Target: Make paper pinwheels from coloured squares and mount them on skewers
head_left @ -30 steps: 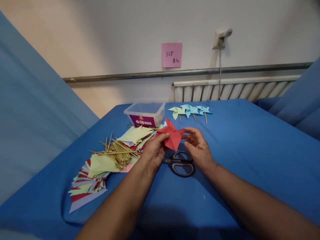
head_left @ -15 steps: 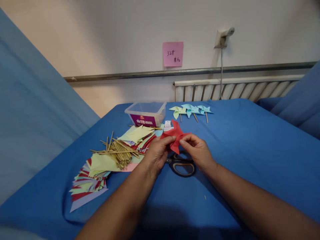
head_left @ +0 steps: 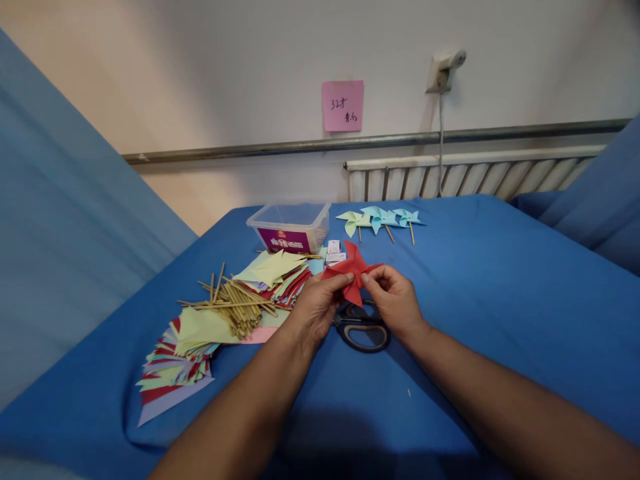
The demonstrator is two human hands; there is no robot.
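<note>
A red paper pinwheel (head_left: 355, 260) is held up between both hands over the blue table, its blades folded in toward the middle. My left hand (head_left: 320, 300) pinches it from the left, thumb on its front near the centre. From the right, my right hand (head_left: 396, 299) grips it with thumb and forefinger close to the centre. Whether a stick or pin is fixed to the pinwheel I cannot tell. Black-handled scissors (head_left: 364, 337) lie just below the hands, their blades hidden behind my left hand.
Left of my hands lie a heap of thin sticks (head_left: 240, 303), stacked coloured paper (head_left: 275, 267) and fanned paper pieces (head_left: 175, 373). Behind stand a clear plastic box (head_left: 290, 227) and small white boxes (head_left: 334, 252). Three pinwheels (head_left: 383, 219) rest at the back.
My right thumb has shifted slightly closer to the pinwheel's centre. Both hands keep hold of the pinwheel, and the view has tilted a little.
</note>
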